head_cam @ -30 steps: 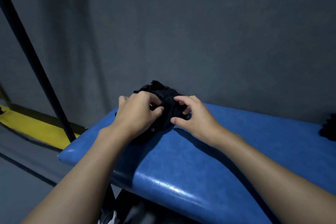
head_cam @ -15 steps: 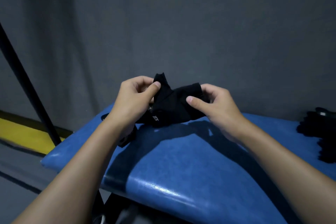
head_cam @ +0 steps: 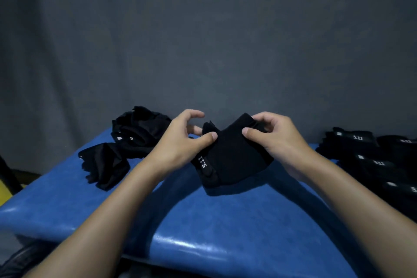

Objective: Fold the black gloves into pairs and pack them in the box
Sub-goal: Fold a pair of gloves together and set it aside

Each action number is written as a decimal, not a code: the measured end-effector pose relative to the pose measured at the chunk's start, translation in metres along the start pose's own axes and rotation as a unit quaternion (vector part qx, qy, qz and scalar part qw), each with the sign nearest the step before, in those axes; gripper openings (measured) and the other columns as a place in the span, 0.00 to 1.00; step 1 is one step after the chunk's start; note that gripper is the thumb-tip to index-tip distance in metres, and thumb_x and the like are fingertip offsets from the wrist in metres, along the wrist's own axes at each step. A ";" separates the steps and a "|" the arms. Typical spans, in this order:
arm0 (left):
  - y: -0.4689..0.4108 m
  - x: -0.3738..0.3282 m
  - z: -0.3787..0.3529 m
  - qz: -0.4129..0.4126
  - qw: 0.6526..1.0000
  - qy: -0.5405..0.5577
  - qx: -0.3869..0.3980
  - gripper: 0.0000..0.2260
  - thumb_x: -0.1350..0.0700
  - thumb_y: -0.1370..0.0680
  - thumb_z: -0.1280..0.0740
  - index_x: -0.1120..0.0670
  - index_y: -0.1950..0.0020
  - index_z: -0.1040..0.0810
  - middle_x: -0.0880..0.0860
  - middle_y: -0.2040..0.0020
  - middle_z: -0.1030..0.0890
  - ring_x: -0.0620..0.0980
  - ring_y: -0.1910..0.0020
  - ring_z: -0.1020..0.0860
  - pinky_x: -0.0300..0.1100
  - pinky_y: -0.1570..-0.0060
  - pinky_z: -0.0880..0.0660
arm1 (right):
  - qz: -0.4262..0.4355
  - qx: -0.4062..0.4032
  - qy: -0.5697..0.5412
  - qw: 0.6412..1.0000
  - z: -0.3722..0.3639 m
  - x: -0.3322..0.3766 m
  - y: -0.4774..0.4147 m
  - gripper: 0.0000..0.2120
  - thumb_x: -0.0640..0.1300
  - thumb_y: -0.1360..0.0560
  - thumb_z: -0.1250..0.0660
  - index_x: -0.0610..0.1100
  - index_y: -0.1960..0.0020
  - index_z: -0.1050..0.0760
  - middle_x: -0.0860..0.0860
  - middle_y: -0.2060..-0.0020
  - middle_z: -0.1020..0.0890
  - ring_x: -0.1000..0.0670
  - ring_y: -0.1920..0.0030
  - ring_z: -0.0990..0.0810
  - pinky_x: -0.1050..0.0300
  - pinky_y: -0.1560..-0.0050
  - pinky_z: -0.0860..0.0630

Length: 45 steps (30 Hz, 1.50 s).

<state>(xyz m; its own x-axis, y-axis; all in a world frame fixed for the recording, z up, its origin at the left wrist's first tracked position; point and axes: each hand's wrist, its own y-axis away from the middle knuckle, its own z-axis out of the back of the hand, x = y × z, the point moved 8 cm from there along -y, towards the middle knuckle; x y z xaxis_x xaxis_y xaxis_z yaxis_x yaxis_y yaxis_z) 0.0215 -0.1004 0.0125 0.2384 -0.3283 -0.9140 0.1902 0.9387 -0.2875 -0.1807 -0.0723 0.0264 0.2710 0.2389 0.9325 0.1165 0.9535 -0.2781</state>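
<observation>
Here, a folded black glove (head_cam: 234,160) is held just above the blue bench (head_cam: 203,221) by both hands.
In the head view, the glove's left edge is pinched by the left hand (head_cam: 180,142), thumb on top, and its upper right corner is gripped by the right hand (head_cam: 277,142), fingers curled over it. At the bench's far left end loose black gloves (head_cam: 140,133) are heaped, with a single glove (head_cam: 106,165) laid beside them. At the bench's right end folded gloves (head_cam: 365,158) are stacked.

At three o'clock stacked gloves (head_cam: 361,153) run off the edge; our left hand (head_cam: 178,144) hides part of the loose pile (head_cam: 137,131), our right hand (head_cam: 277,140) the held glove's (head_cam: 232,160) corner.
</observation>
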 end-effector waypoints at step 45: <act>0.025 -0.028 -0.047 -0.084 0.995 0.037 0.023 0.05 0.61 0.21 0.30 0.60 0.56 0.17 0.57 0.61 0.15 0.48 0.64 0.19 0.51 0.59 0.20 | 0.067 0.029 -0.075 0.995 0.035 0.004 0.027 0.12 0.45 0.29 0.27 0.40 0.48 0.20 0.46 0.56 0.15 0.49 0.55 0.17 0.54 0.52 0.19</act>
<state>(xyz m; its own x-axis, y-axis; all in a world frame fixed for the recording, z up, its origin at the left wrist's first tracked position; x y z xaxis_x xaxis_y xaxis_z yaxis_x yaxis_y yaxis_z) -0.0249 -0.0626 0.0175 0.1284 -0.4699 -0.8733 0.2660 0.8647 -0.4261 -0.2095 -0.0392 0.0306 0.1350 0.3853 0.9128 0.0324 0.9191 -0.3928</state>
